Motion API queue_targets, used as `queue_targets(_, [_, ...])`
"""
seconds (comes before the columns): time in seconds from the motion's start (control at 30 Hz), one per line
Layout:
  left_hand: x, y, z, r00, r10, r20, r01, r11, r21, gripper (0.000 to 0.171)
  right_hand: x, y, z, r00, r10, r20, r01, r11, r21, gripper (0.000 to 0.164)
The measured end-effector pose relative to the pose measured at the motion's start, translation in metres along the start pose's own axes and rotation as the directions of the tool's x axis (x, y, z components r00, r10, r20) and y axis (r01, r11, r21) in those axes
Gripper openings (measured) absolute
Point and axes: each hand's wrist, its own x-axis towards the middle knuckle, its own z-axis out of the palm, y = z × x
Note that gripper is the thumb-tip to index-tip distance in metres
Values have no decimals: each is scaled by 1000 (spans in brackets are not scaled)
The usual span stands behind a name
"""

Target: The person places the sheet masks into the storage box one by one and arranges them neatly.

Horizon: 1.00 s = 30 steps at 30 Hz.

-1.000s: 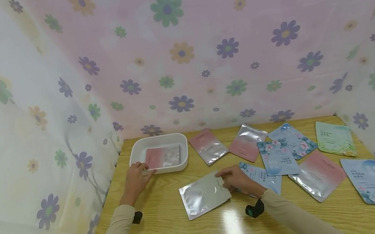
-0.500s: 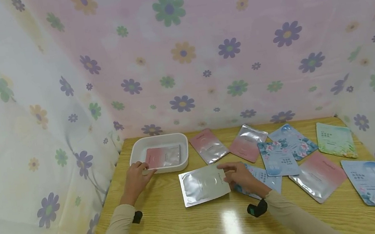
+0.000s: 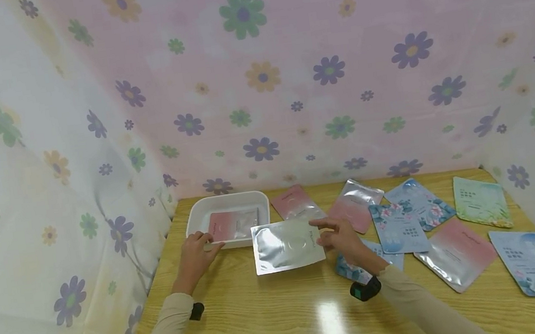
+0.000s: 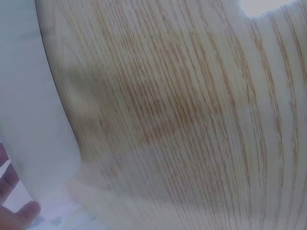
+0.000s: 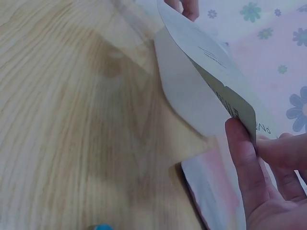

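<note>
My right hand [image 3: 343,237] pinches the right edge of a silver and pale green sheet mask packet [image 3: 285,246], lifted off the table. In the right wrist view, thumb and fingers clasp one end of that packet [image 5: 211,57], which bows slightly. The left hand [image 3: 198,255] grips the front left rim of a white plastic bin [image 3: 259,240]; its fingertips [image 4: 31,208] show past the bin's wall in the left wrist view. Inside the bin lies a pink and silver packet [image 3: 234,224]. The raised packet overlaps the bin's front right corner in the head view.
Pink and silver packets [image 3: 297,202] lie right of the bin, one partly hidden. Several blue floral packets [image 3: 399,228] overlap beside the right hand. A green packet [image 3: 480,201] is at the far right. Flower-print cloth [image 3: 289,102] walls in the wooden table [image 3: 248,327].
The right hand has raised the silver-green packet and moved it away from the body, up to the bin's front edge. The left hand keeps its hold on the rim.
</note>
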Motion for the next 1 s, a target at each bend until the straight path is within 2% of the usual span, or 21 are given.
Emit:
queue_targets(0.57, [0,-1,0,1000,-4,7,4,1000,9,31,26,-32,13,998,-58,-1,58,998,38,52])
queue_targets(0.87, [0,-3,1,1000,10,-7,-10,1000,-2,30,45,-38,22,999,-50,-13,50,997,62,54])
queue_targets(1.0, [-1,-3,2,1000,-4,-6,3,1000,-20,30,55,-39,29,999,-38,-30,40,995,88,52])
